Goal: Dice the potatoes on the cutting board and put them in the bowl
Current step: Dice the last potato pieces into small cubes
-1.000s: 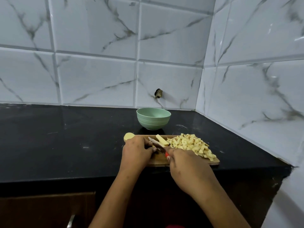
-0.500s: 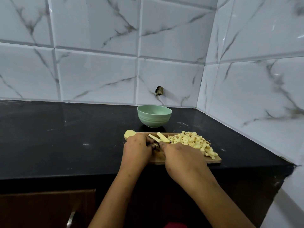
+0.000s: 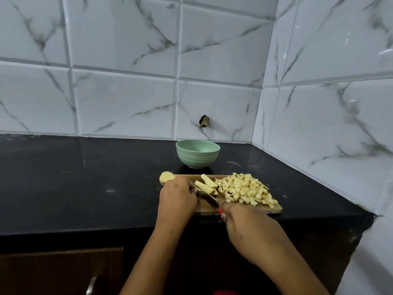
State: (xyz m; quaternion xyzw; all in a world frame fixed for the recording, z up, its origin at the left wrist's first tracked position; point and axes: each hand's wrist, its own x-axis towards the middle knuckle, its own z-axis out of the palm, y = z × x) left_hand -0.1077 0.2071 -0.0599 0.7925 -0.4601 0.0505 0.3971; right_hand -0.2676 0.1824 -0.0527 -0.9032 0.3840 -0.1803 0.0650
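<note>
On the black desk [image 3: 85, 188], close to its front edge, a wooden cutting board [image 3: 274, 209] lies with a heap of potato cubes [image 3: 244, 189] spread over its right half. Left of the heap lie a few long potato strips [image 3: 207, 184], touching one another. The left hand [image 3: 177, 196] sits over their near ends with its fingers curled down on them, holding them in place, and it hides the left part of the board. A rounded potato piece [image 3: 166, 177] shows just beyond this hand at the board's far left corner. The right hand [image 3: 248, 226] is clenched round the red handle of a knife [image 3: 207, 198], whose blade slants up and left, its tip against the strips and beside the left hand's fingers. Most of the handle is hidden inside the grip.

Behind the board, apart from it, a pale green bowl [image 3: 197, 154] stands upright near the back wall. The wall is white marbled tile, with a small dark hole [image 3: 204, 120] above the bowl, and a second tiled wall closes the corner on the right. Below the desk are a brown cabinet door [image 3: 61, 271] and a metal handle [image 3: 91, 285].
</note>
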